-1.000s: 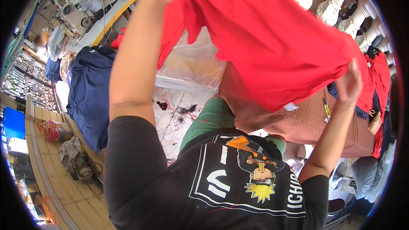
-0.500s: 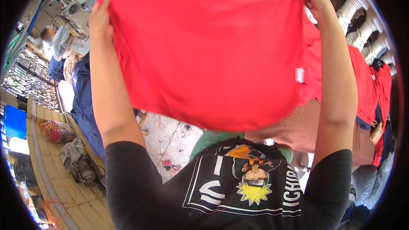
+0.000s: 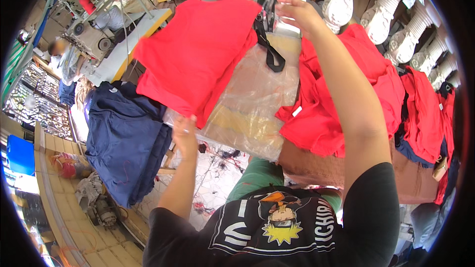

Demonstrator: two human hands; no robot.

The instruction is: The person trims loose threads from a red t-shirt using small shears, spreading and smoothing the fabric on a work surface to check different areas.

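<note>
A red cloth garment (image 3: 198,49) lies loosely spread across the left part of a plastic-covered work surface (image 3: 252,99), one side folded under. At its near corner is my left hand (image 3: 185,138), slightly blurred, fingers stretched toward the edge and not wrapped round it. My right hand (image 3: 299,15) is raised beyond the garment's far right corner. Its fingers are apart with nothing in them. A black strap (image 3: 272,54) with a looped end lies between the garment and my right forearm. More red garments (image 3: 346,99), one with a small white label, are heaped to the right.
Dark blue garments (image 3: 126,143) are stacked at the left. White ribbed hoses (image 3: 341,0) hang along the far right. A sewing machine (image 3: 94,39) stands at the far left, near another person (image 3: 69,62). Thread scraps litter the tiled floor (image 3: 213,173).
The red garment, held up and stretched between both hands before, now lies lower and to the left. My right hand has let go of it. My left hand has come down toward me.
</note>
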